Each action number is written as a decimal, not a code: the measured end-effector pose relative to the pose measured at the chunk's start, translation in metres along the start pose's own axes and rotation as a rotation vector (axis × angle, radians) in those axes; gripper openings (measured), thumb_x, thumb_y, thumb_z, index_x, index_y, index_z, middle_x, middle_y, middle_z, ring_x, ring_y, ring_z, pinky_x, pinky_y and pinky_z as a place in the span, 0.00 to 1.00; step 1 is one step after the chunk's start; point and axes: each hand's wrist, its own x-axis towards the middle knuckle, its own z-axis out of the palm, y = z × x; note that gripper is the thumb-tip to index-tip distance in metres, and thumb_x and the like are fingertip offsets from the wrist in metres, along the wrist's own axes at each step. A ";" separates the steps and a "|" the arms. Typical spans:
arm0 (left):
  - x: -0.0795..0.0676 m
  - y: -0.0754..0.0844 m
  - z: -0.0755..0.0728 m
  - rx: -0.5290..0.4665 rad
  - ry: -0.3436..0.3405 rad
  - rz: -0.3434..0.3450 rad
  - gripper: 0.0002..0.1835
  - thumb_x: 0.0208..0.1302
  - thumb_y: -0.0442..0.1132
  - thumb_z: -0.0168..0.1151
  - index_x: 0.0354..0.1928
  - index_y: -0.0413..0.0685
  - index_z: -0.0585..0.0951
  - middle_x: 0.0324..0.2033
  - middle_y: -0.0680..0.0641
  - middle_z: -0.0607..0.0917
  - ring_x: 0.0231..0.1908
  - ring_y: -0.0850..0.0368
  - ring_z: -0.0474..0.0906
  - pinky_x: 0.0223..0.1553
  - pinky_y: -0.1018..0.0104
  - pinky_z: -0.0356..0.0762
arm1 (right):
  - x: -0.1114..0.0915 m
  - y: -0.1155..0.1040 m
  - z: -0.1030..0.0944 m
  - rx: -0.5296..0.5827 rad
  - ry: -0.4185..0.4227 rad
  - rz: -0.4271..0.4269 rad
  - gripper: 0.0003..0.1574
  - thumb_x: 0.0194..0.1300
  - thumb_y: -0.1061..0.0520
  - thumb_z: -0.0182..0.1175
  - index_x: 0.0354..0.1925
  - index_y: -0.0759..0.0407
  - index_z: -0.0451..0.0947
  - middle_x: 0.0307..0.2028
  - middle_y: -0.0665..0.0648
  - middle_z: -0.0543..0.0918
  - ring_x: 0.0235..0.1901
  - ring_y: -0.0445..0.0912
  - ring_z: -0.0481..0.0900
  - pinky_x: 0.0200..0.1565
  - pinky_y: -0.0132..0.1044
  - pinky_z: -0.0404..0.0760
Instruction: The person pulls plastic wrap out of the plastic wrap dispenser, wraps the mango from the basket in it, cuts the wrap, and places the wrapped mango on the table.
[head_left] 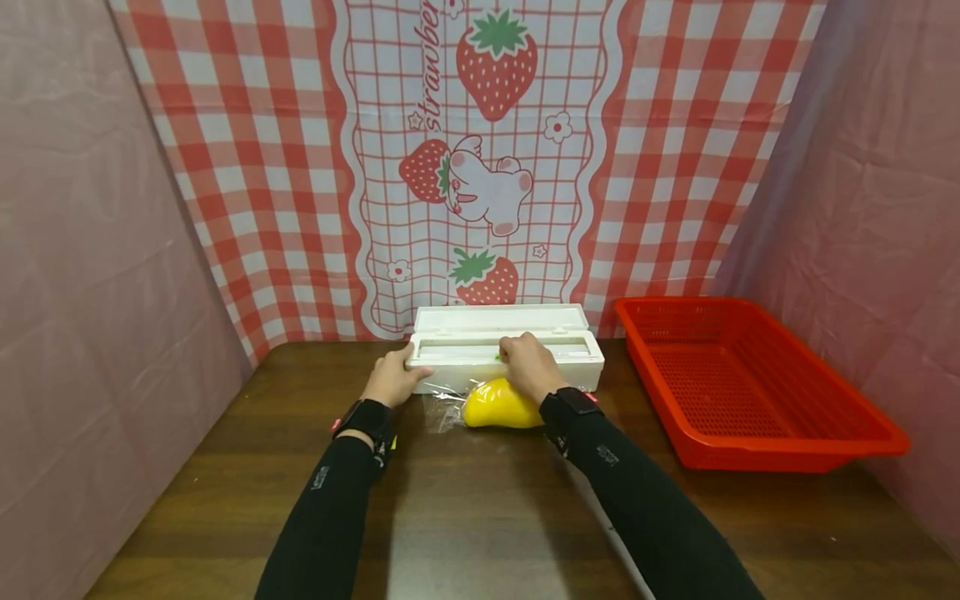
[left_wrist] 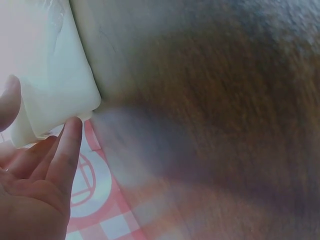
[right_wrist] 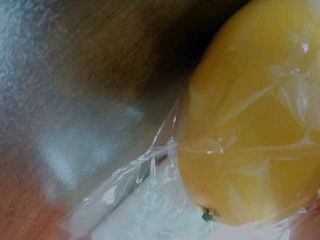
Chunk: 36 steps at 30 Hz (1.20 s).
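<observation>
A long white cling film dispenser (head_left: 465, 374) stands on the table with its lid (head_left: 501, 318) raised at the back. My left hand (head_left: 392, 377) grips its left end, thumb along the front and fingers around the end; in the left wrist view the fingers (left_wrist: 65, 155) touch the corner. With curled fingers, my right hand (head_left: 530, 367) pinches a small green slide cutter (head_left: 500, 357) at the dispenser's top, mostly hidden by the fingers. Just in front lies a yellow mango (head_left: 497, 404) under clear cling film (head_left: 444, 410). The right wrist view shows the film creased over the mango (right_wrist: 250, 125).
A red perforated plastic basket (head_left: 795, 446) stands on the right side of the brown wooden table (head_left: 465, 500). Behind the dispenser hangs a red-and-white checked cloth (head_left: 285, 208) with strawberries. Pink curtains (head_left: 97, 292) close off both sides.
</observation>
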 end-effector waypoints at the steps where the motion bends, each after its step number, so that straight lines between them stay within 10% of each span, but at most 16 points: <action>1: 0.000 0.000 0.000 0.000 -0.001 0.000 0.40 0.62 0.52 0.63 0.71 0.44 0.60 0.66 0.38 0.65 0.66 0.42 0.61 0.63 0.48 0.60 | 0.000 0.000 0.000 0.002 0.003 -0.002 0.11 0.55 0.70 0.57 0.25 0.55 0.73 0.25 0.53 0.71 0.29 0.48 0.67 0.31 0.38 0.68; 36: 0.000 0.001 0.002 -0.035 0.011 -0.020 0.40 0.62 0.51 0.63 0.71 0.44 0.60 0.66 0.39 0.66 0.66 0.43 0.61 0.63 0.48 0.60 | -0.006 0.012 -0.003 0.027 0.002 -0.005 0.07 0.63 0.66 0.57 0.36 0.58 0.80 0.33 0.57 0.79 0.36 0.50 0.74 0.43 0.44 0.77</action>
